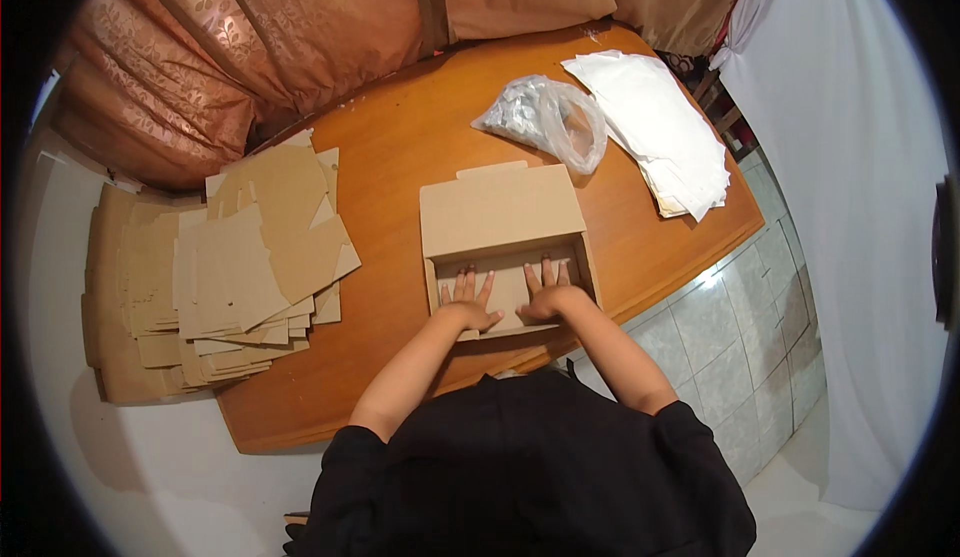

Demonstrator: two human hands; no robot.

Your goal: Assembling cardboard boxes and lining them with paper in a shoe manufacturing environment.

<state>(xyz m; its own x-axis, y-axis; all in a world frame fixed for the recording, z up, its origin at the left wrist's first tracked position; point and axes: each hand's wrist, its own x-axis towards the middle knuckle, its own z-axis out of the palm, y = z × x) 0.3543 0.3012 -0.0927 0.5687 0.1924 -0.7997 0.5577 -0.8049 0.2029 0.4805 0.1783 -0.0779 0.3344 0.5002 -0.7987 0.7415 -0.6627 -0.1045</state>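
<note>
Head view, looking down on an orange-brown wooden table. Work in hand: assembling a flat-pack cardboard box, which sits at the near edge of the table, centre, just in front of the person.

Progress, judged from how things lie: the box is mostly formed. Side walls stand up, the lid panel with its tuck tab lies open toward the far side, and the tray is empty. Both hands are inside the tray. Left hand lies flat, fingers spread, palm down on the floor of the box; it grips nothing. Right hand likewise flat and open, pressing the floor near the right wall. Looks like the bottom or the near wall flap is being pressed into place. The lid is not yet closed, and nothing has been put in.

Look of the box: plain brown corrugated card, shallow, rectangular, unprinted as far as can be seen. The near wall is partly hidden by the wrists.

Surroundings: a large pile of flat cardboard blanks at the left, spilling over the table edge onto another stack. Clear plastic bag of small pale items at the far side, just beyond the lid. Stack of white sheets or envelopes at the far right. Much of the pile remains unfolded.
</note>
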